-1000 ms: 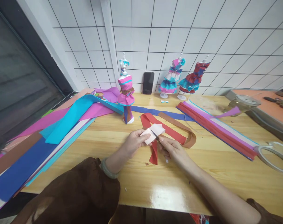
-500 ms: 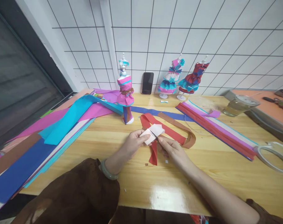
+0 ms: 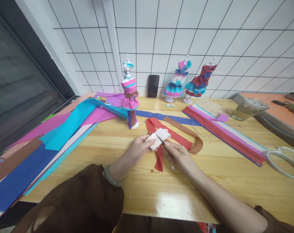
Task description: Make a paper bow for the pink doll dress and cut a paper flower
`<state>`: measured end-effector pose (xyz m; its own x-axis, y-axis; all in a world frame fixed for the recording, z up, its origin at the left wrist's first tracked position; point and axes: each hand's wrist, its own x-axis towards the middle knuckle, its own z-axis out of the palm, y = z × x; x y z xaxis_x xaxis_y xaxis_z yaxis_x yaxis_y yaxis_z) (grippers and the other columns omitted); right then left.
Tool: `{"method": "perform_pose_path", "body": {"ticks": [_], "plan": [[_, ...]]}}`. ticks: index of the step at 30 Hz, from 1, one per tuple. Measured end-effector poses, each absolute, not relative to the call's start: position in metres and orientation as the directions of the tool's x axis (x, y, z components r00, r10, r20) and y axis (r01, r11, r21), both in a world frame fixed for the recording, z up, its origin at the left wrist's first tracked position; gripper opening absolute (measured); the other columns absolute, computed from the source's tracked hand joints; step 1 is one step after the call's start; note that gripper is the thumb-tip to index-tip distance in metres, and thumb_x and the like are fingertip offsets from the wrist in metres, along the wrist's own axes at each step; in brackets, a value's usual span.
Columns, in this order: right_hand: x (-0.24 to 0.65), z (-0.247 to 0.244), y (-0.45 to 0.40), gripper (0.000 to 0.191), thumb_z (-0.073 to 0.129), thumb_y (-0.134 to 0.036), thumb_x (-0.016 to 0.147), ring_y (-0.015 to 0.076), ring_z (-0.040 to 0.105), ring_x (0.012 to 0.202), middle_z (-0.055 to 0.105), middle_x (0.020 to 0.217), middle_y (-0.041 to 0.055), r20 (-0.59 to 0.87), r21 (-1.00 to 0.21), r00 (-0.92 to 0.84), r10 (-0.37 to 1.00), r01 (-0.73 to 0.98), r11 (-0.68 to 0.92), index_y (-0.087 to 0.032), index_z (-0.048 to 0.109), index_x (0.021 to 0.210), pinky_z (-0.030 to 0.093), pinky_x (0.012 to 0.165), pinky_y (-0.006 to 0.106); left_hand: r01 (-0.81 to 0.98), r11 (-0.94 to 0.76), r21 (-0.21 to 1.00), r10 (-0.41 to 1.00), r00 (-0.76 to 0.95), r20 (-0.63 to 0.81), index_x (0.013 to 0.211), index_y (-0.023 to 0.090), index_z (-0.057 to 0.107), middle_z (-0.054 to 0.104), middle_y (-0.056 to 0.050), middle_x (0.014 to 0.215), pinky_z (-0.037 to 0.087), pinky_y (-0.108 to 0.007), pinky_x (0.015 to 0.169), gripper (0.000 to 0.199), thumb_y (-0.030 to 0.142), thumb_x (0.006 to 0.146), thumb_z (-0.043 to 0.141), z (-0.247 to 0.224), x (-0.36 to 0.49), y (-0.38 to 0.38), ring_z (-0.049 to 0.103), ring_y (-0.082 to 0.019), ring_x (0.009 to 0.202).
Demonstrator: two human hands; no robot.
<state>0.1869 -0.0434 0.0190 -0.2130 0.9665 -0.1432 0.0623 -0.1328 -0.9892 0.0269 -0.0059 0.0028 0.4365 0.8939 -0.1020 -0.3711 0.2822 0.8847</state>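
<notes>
Between thumb and fingers, my left hand pinches a folded piece of white crepe paper. My right hand is closed on a pair of scissors, whose dark blades lie across the white paper; the handles are mostly hidden by my fingers. Under and behind the hands lies a red paper strip, with a curled brown strip to its right. A small dress form in a pink paper dress stands just beyond my left hand.
Coloured paper strips cover the table's left side. More rolled strips lie at right beside a tape roll and a cup of liquid. Against the tiled wall stand a phone and two dressed forms. Small scraps dot the table.
Almost nothing differs. The hands, white paper and scissors hold nearly the same place; the whole view has shifted very slightly.
</notes>
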Motion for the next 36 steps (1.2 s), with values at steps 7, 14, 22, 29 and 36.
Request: {"method": "perform_pose_path", "body": {"ticks": [7,14,22,29,36], "plan": [[0.1864,0.0209,-0.0434,0.044,0.046,-0.056,0.078,0.0066,0.022,0.040,0.029,0.048,-0.0066,-0.163,-0.987,-0.213,0.963,0.051,-0.155,-0.019,0.036,0.058,0.014,0.039,0.023,-0.386,0.286,0.877,0.896,0.432,-0.102,0.076,0.011,0.061,0.062,-0.006,0.078,0.044,-0.029,0.072,0.021,0.031,0.070,0.065,0.0016,0.0269,-0.0056,0.058,-0.014,0.074],[0.1866,0.0209,-0.0429,0.044,0.046,-0.057,0.078,0.0073,0.022,0.041,0.028,0.047,-0.0068,-0.124,-0.990,-0.202,0.971,0.086,-0.109,-0.019,0.037,0.057,0.015,0.041,0.023,-0.390,0.289,0.874,0.897,0.430,-0.105,0.081,0.011,0.062,0.063,-0.006,0.080,0.044,-0.028,0.070,0.023,0.031,0.069,0.065,-0.0006,0.0277,-0.0046,0.058,-0.014,0.073],[0.1879,0.0205,-0.0418,0.041,0.045,-0.053,0.081,0.0080,0.021,0.044,0.027,0.049,-0.0064,-0.081,-0.990,-0.206,0.975,0.131,-0.054,-0.018,0.042,0.060,0.014,0.043,0.024,-0.386,0.287,0.877,0.888,0.451,-0.092,0.084,0.012,0.062,0.063,-0.006,0.082,0.044,-0.027,0.071,0.019,0.028,0.073,0.063,0.0016,0.0272,-0.0051,0.058,-0.014,0.075],[0.1872,0.0186,-0.0408,0.040,0.045,-0.051,0.081,0.0075,0.021,0.043,0.028,0.048,-0.0066,-0.094,-0.991,-0.223,0.970,0.115,-0.069,-0.018,0.042,0.060,0.012,0.043,0.024,-0.381,0.293,0.877,0.888,0.449,-0.102,0.081,0.011,0.062,0.063,-0.006,0.081,0.044,-0.027,0.071,0.019,0.027,0.071,0.064,0.0010,0.0275,-0.0048,0.058,-0.014,0.074],[0.1865,0.0180,-0.0410,0.041,0.045,-0.052,0.081,0.0070,0.021,0.042,0.029,0.046,-0.0067,-0.107,-0.990,-0.198,0.974,0.115,-0.085,-0.017,0.046,0.060,0.012,0.042,0.024,-0.329,0.284,0.901,0.880,0.461,-0.109,0.082,0.012,0.063,0.062,-0.005,0.080,0.043,-0.028,0.072,0.022,0.031,0.070,0.065,-0.0021,0.0278,-0.0061,0.056,-0.012,0.072]]}}
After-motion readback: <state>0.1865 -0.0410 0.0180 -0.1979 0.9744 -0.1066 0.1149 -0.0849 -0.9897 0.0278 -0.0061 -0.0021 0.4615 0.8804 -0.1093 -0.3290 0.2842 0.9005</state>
